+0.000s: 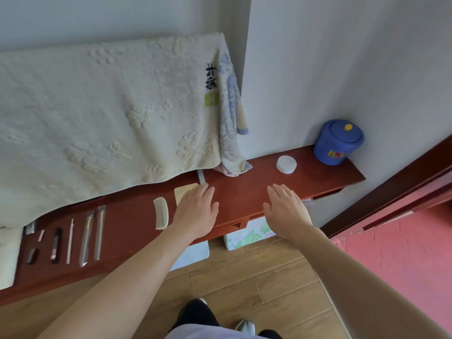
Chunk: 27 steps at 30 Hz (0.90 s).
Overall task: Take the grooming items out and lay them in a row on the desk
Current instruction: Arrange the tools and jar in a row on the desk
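Several grooming items lie in a row on the red-brown desk [239, 192]: a cream comb [161, 216], two long metal tools [93, 234], a thin white stick [70, 241], a dark tube [55, 244] and small dark pieces [32, 255] at the left. My left hand [197, 212] lies flat with straight fingers, covering part of a pale yellow card-like pouch [182, 192]. My right hand [286, 212] is flat too, over the desk's front edge, holding nothing.
A cream towel [97, 113] drapes over something behind the desk, with a bluish cloth [230, 113] hanging at its right. A white round lid [286, 164] and a blue lidded jar [338, 143] stand at the desk's right end. Boxes [247, 234] sit under the desk on the wood floor.
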Tool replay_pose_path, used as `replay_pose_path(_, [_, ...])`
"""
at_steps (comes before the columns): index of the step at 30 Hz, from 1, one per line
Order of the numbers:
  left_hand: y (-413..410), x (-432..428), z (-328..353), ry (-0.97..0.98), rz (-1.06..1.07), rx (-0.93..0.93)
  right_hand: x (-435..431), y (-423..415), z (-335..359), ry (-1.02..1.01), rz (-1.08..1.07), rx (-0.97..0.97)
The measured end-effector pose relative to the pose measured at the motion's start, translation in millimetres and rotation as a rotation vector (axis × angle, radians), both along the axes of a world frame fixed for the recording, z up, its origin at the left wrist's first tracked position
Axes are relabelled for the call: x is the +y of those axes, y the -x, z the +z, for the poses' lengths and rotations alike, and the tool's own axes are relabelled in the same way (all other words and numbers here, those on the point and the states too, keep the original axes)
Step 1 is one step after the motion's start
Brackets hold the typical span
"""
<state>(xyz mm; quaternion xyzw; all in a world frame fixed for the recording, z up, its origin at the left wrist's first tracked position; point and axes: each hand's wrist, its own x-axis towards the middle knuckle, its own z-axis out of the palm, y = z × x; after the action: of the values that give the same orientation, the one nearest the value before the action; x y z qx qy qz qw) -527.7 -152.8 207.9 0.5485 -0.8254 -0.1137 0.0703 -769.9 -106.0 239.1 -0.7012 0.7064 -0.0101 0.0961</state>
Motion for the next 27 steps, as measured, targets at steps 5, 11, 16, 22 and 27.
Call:
replay_pose_path(5, [23,-29,2,0.018,-0.019,-0.011,-19,28,-2,-0.004,-0.045,-0.012])
replay_pose_path(11, [55,-65,2,0.073,-0.108,0.004,-42,56,-6,0.059,-0.104,-0.023])
replay_pose_path(16, [85,-83,5,0.074,-0.101,-0.034,-57,90,-8,0.060,-0.100,-0.012])
replay_pose_path(22, [140,-97,0,0.058,-0.040,-0.087,-85,151,-11,0.024,-0.054,0.011])
replay_pose_path(27, [190,-96,-10,0.043,0.056,-0.109,-112,202,-17,-0.049,0.044,0.027])
